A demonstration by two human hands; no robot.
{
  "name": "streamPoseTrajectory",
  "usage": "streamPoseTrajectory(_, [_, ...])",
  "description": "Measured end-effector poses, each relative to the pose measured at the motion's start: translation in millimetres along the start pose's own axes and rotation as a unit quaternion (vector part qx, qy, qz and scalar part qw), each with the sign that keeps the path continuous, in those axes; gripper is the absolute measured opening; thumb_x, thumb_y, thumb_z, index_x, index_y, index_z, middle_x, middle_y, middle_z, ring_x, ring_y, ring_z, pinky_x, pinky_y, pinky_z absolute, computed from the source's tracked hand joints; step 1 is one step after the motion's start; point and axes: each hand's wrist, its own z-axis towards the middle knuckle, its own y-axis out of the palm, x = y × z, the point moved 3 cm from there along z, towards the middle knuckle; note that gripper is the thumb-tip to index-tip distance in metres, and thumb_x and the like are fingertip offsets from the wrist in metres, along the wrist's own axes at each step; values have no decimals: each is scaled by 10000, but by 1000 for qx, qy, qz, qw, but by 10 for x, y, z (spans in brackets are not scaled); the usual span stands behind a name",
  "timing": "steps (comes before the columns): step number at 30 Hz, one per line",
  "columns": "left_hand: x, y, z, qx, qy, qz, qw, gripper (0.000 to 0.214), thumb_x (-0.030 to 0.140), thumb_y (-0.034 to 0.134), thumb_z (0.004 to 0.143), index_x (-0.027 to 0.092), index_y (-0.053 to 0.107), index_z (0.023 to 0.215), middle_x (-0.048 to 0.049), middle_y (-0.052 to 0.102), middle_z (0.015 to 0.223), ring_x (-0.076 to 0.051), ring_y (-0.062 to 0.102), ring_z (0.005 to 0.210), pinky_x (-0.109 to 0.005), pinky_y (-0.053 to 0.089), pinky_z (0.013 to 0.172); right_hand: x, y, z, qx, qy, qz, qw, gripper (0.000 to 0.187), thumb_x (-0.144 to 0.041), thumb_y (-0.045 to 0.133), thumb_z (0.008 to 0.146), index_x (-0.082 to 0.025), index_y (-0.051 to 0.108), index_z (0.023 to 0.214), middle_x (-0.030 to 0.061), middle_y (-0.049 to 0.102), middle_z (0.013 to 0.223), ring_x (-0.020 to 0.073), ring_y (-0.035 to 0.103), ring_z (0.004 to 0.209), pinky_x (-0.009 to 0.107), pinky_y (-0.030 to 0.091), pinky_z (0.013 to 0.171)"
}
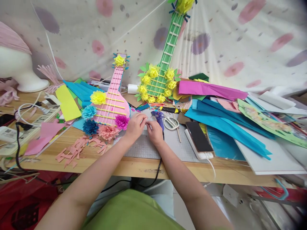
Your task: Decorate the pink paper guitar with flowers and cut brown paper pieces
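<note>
Over the grey cutting mat [136, 150], my left hand [135, 126] and my right hand [154, 131] come together, fingertips nearly touching. Both have their fingers drawn into a pinch; anything between them is too small to make out. Just left of my left hand is a pink paper guitar [111, 108] with paper flowers along its lower edge, the magenta flower [122, 122] closest. Behind my right hand lies a purple glue gun [158, 118], partly hidden by the hand. White-handled scissors [171, 123] rest to its right.
A green paper guitar [165, 64] with yellow flowers leans against the curtain. Pink paper scraps [76, 150] lie at the left. A phone [199, 135] on a white power bank, blue crepe paper [230, 127] and a power strip [40, 121] flank the mat. A black cord [158, 169] hangs over the edge.
</note>
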Motion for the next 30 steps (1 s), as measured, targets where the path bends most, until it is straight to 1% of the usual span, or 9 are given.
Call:
streamPoseTrajectory(8, [-132, -294, -59, 74, -103, -26, 991, 49, 206, 614, 745, 189, 626, 700, -57, 641, 954, -191, 600, 946, -384, 470, 893, -57, 106, -23, -11, 28, -14, 999, 178, -181, 436, 815, -196, 611, 844, 72, 660, 836, 213, 585, 830, 363, 459, 790])
streamPoseTrajectory(12, [-207, -540, -51, 97, -110, -29, 989, 99, 198, 535, 781, 193, 633, 797, -53, 645, 958, -179, 590, 972, -357, 457, 908, -59, 122, -29, -38, 9, -33, 999, 165, -151, 410, 791, -201, 565, 761, 61, 636, 778, 206, 563, 783, 335, 445, 742])
streamPoseTrajectory(15, [-296, -740, 10, 135, -132, -47, 981, 137, 187, 470, 792, 183, 606, 779, -46, 648, 908, -163, 594, 931, -318, 467, 867, -44, 130, -35, -61, 12, -60, 996, 199, -143, 364, 809, -201, 545, 747, 62, 628, 753, 206, 565, 765, 321, 436, 720])
streamPoseTrajectory(18, [-372, -816, 13, 173, -169, -93, 966, 147, 184, 425, 797, 184, 561, 742, -33, 639, 843, -146, 599, 854, -290, 481, 806, -18, 146, -32, -71, 26, -67, 995, 219, -149, 338, 829, -200, 545, 781, 60, 634, 766, 202, 577, 768, 310, 434, 716])
streamPoseTrajectory(20, [-379, -750, -52, 184, -186, -121, 957, 161, 179, 392, 808, 194, 526, 720, -29, 621, 783, -143, 595, 788, -289, 486, 759, 9, 157, -24, -69, 44, -62, 995, 226, -155, 327, 839, -198, 547, 805, 60, 640, 780, 202, 585, 777, 308, 436, 716])
streamPoseTrajectory(22, [-334, -587, -156, 165, -193, -134, 958, 177, 193, 371, 829, 203, 501, 709, -26, 598, 730, -148, 582, 722, -300, 485, 721, 33, 161, -16, -61, 60, -55, 995, 230, -165, 320, 850, -193, 548, 837, 66, 644, 803, 204, 593, 795, 313, 440, 725])
streamPoseTrajectory(26, [-152, -75, -364, 23, -193, -115, 974, 139, 268, 455, 835, 198, 520, 735, -47, 607, 747, -174, 582, 728, -335, 483, 724, 29, 105, -21, -10, 49, -17, 999, 230, -204, 319, 873, -176, 540, 929, 93, 644, 905, 204, 593, 872, 329, 445, 792])
streamPoseTrajectory(28, [-96, 149, -422, 1, -213, -140, 967, 99, 241, 513, 803, 183, 537, 880, -75, 637, 857, -180, 598, 766, -344, 488, 744, 12, 58, -42, 11, 41, 13, 999, 215, -220, 347, 863, -167, 523, 974, 92, 631, 886, 201, 586, 837, 333, 449, 781])
streamPoseTrajectory(30, [-81, 310, -436, -4, -238, -172, 956, 133, 208, 505, 800, 174, 547, 922, -91, 650, 906, -184, 610, 804, -353, 485, 780, 2, 20, -65, 13, 44, 49, 998, 202, -223, 385, 841, -170, 503, 996, 68, 606, 825, 189, 571, 778, 328, 449, 751])
